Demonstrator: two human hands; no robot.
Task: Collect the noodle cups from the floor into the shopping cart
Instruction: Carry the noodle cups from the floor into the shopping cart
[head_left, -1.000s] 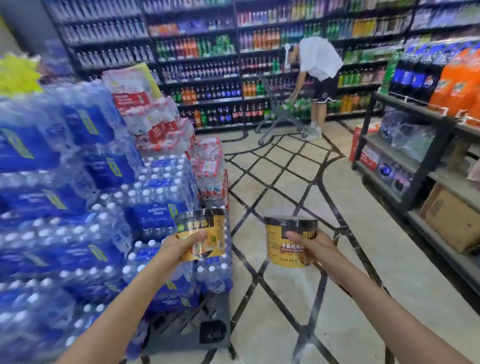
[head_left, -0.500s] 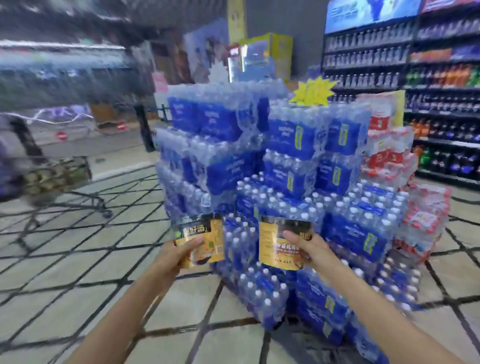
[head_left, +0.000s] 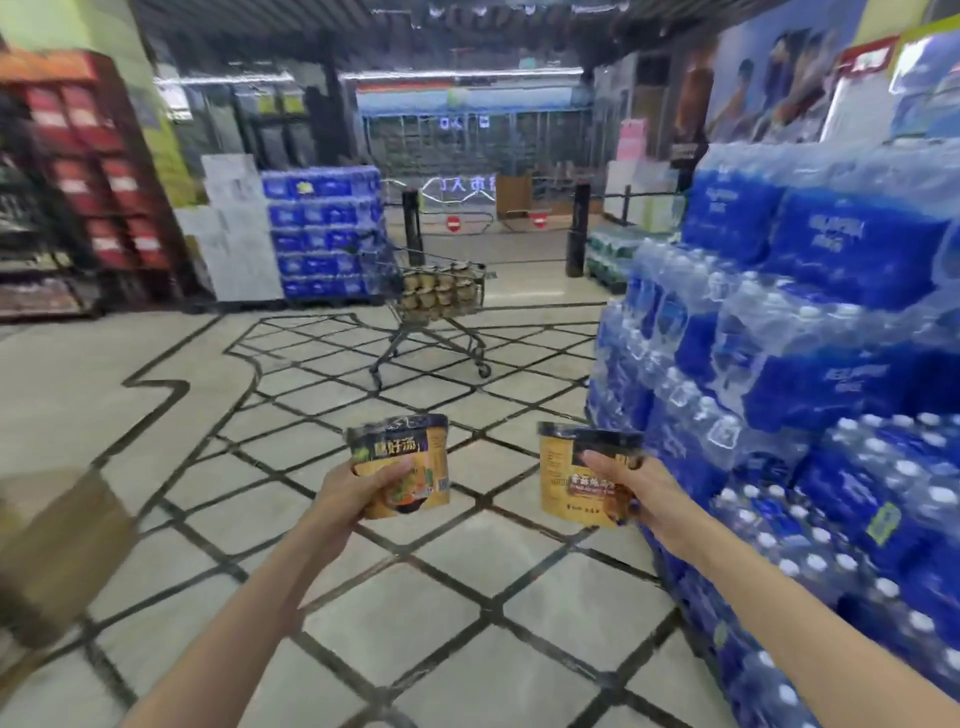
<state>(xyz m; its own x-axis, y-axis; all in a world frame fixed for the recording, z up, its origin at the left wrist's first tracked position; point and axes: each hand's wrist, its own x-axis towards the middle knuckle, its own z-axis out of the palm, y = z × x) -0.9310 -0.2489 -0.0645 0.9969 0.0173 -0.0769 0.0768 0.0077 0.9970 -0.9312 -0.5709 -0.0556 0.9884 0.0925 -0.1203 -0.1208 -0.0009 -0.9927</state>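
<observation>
My left hand (head_left: 347, 496) grips a yellow and black noodle cup (head_left: 402, 462) from below, chest high over the tiled floor. My right hand (head_left: 636, 493) holds a second yellow noodle cup (head_left: 576, 480) with a dark lid, thumb across its front. Straight ahead, several steps away, stands the wire shopping cart (head_left: 434, 304), its basket stacked with several noodle cups. Both cups are upright and apart from each other.
A tall stack of blue bottled-water packs (head_left: 810, 395) lines my right side, close to my right arm. Another water stack (head_left: 324, 231) stands behind the cart. Red crates on shelving (head_left: 98, 171) are far left, a cardboard box (head_left: 57, 551) near left. Tiled floor (head_left: 332, 374) lies between me and the cart.
The view has swung left, past the water stack, until the shopping cart sits straight ahead. Both hands keep the same hold on their cups.
</observation>
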